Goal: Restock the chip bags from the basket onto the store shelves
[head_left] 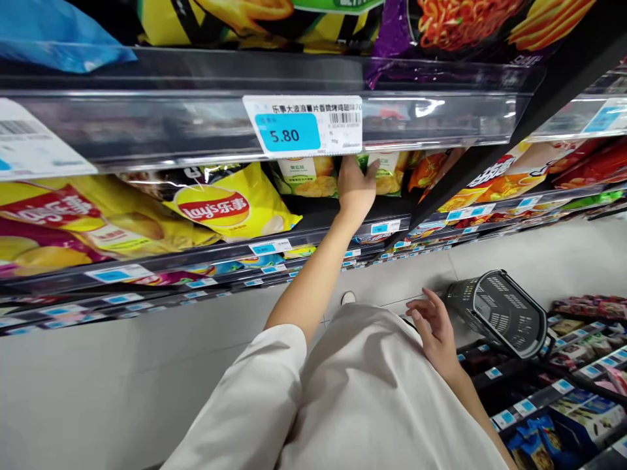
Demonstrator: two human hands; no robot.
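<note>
Though fingertips are hidden, left hand [356, 190] grips green bag [392, 180]; right hand [434, 330] splayed.

We're in a shop, a snack aisle: left fingers [371, 172] on a green crisp bag [390, 175], a 5.80 price label [302, 125] just above them, yellow Lay's bags [230, 207] along the shelf [321, 220] beside them, a shopping basket [509, 316] near the right fingers [422, 312].

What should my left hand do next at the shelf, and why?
Probably pinch the green chip bag and draw it forward off the shelf: the thumb of the left hand rests on its front, and the basket is beside the open right hand.
</note>
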